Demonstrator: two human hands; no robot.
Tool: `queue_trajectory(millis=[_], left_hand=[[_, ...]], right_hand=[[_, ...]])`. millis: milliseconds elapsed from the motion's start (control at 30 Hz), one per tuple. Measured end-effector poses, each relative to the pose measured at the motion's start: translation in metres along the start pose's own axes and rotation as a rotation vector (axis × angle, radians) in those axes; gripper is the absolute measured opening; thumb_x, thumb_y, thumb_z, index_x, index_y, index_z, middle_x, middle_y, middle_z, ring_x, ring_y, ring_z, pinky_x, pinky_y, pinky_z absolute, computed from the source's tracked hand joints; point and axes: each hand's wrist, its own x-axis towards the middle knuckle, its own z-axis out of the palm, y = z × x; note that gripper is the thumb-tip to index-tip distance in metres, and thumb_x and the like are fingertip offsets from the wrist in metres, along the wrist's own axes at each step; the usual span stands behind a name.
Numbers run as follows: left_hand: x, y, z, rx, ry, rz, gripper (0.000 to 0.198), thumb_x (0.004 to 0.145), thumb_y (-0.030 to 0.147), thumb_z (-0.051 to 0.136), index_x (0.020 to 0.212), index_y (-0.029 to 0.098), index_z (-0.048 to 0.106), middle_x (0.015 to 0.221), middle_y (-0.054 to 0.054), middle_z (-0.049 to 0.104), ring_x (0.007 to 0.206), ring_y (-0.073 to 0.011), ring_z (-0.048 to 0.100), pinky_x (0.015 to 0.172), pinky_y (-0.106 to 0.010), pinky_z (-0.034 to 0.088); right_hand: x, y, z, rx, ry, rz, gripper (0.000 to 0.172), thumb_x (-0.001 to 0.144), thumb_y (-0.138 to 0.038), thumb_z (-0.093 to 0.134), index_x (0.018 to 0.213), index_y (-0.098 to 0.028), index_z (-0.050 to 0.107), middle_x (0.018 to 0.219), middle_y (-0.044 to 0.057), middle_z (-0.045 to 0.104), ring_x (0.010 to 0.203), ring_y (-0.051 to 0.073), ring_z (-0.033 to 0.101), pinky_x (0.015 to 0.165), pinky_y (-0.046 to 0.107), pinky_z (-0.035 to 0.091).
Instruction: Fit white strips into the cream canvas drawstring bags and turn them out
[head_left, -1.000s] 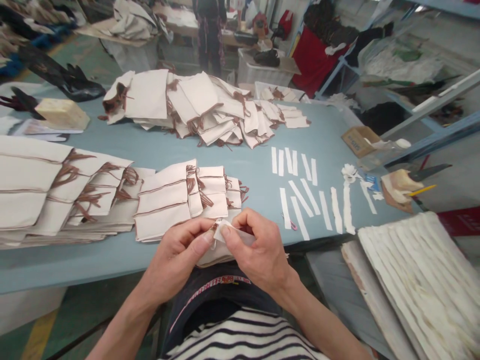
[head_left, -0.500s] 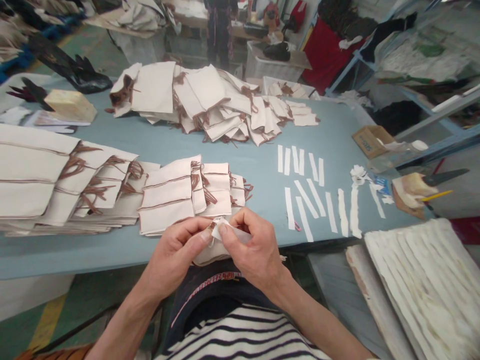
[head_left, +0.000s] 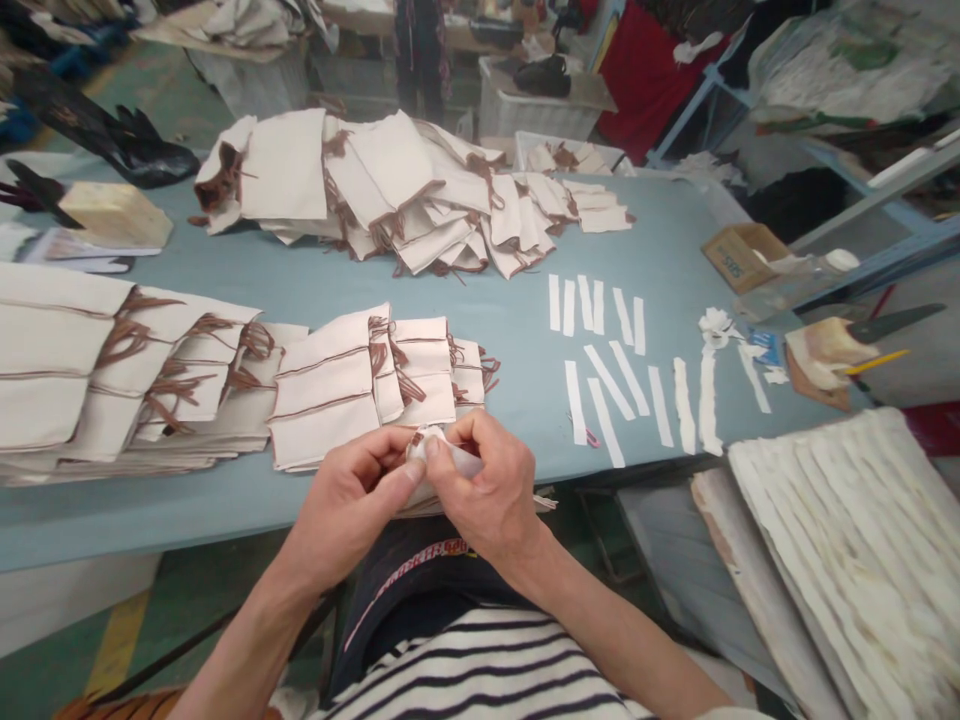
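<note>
Small cream pouch gripped between the pinched fingers of left hand and right hand, held over the near edge of a blue table, stacked pouches laid alongside, white strips ranged rightward, workshop shelving seen beyond.

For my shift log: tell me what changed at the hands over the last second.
Little. The left hand and right hand stay pinched on the same cloth pouch at the table edge. The right hand has curled tighter over it, hiding more of it. Nothing was picked up or let go. The stacked pouches and white strips lie as before.
</note>
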Motion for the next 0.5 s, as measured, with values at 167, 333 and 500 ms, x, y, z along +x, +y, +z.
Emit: queue_trajectory(millis=[167,333,500], left_hand=[[0.002,0.013,0.012,0.187,0.069,0.077,0.018,0.088,0.031,0.067,0.088,0.014,0.075,0.075,0.0,0.067,0.065,-0.0125,0.054,0.059,-0.022,0.044],[0.002,0.008,0.014,0.294,0.055,0.086,0.023,0.092,0.034,0.061,0.087,0.014,0.072,0.072,0.0,0.064,0.064,-0.0139,0.054,0.058,-0.024,0.042],[0.001,0.003,0.014,0.395,0.008,0.136,0.025,0.098,0.034,0.054,0.088,0.016,0.069,0.079,0.0,0.067,0.065,-0.0138,0.056,0.06,-0.025,0.042]], right_hand=[[-0.005,0.0,0.0,0.067,-0.009,0.094,0.023,0.09,-0.029,0.062,0.071,-0.021,0.053,0.063,-0.004,0.058,0.058,0.012,0.052,0.061,0.026,0.037],[-0.011,0.003,-0.001,0.094,-0.013,0.152,0.025,0.09,-0.032,0.061,0.07,-0.021,0.052,0.063,-0.004,0.056,0.058,0.012,0.051,0.061,0.026,0.037],[-0.016,0.007,-0.004,0.108,-0.049,0.192,0.025,0.09,-0.034,0.06,0.07,-0.021,0.051,0.062,-0.004,0.054,0.058,0.012,0.049,0.061,0.026,0.035]])
